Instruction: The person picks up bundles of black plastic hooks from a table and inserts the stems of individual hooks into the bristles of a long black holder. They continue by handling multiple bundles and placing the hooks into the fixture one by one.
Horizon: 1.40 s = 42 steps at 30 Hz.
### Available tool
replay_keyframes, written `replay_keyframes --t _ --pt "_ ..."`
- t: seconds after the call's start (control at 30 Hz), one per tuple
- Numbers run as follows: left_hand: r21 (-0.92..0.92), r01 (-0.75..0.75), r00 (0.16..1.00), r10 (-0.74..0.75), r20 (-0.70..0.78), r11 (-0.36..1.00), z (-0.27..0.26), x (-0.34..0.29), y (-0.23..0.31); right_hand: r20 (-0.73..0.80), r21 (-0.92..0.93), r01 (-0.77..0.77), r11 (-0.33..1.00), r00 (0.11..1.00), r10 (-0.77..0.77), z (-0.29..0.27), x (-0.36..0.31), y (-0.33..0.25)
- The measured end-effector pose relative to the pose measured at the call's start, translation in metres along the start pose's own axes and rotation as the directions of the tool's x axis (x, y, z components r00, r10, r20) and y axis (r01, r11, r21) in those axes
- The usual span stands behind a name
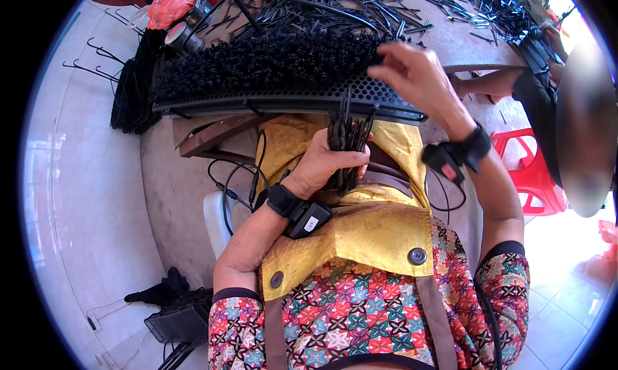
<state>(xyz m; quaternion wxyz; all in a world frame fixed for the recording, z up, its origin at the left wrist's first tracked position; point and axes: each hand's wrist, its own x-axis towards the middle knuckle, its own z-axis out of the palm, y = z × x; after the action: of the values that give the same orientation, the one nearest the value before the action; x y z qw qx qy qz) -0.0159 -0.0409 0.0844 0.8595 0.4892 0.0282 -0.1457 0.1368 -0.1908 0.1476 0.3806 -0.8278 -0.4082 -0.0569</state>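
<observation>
My left hand (325,161) is wrapped round a bundle of thin black strips (348,138), held upright over my lap, in front of a perforated black rack (389,100). The strips' upper ends reach the rack's front edge. Above the rack's right end is my right hand (415,74), fingers bent and drawn together, slightly blurred. Whatever sits at its fingertips is too small to tell. A dense mass of small black pieces (257,64) stands in rows on the rack, thinning toward the right, where bare holes show.
Loose black strips (322,6) lie piled on the table (444,22) behind the rack. A tin can (183,37) and an orange-red plastic bag (172,8) stand far left, near hanging black pieces (135,80). Another person sits far right, near a red plastic stool (534,183).
</observation>
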Motion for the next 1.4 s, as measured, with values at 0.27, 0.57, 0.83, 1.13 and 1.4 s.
replay_keyframes --t 0.27,0.57,0.83,1.13,1.4 --pt "0.097 0.022 1.000 -0.021 -0.012 0.995 0.003 0.000 0.005 0.252 0.455 -0.213 0.865 0.962 0.104 0.025 -0.060 -0.021" --pt "0.075 0.029 0.999 -0.026 -0.038 0.997 0.000 0.001 -0.001 0.437 0.695 -0.539 0.475 0.842 0.317 0.010 -0.070 -0.011" --pt "0.086 0.028 0.997 -0.021 -0.080 0.996 0.001 0.001 -0.001 0.403 0.706 -0.506 0.495 0.863 0.306 0.013 -0.075 -0.007" --pt "0.087 0.013 1.000 -0.011 -0.025 0.996 -0.001 0.002 -0.002 0.369 0.654 -0.489 0.577 0.872 0.322 0.024 -0.077 -0.014" --pt "0.059 0.002 1.000 -0.003 0.019 0.998 -0.002 0.002 -0.002 0.405 0.575 -0.532 0.621 0.845 0.350 0.025 -0.078 -0.015"
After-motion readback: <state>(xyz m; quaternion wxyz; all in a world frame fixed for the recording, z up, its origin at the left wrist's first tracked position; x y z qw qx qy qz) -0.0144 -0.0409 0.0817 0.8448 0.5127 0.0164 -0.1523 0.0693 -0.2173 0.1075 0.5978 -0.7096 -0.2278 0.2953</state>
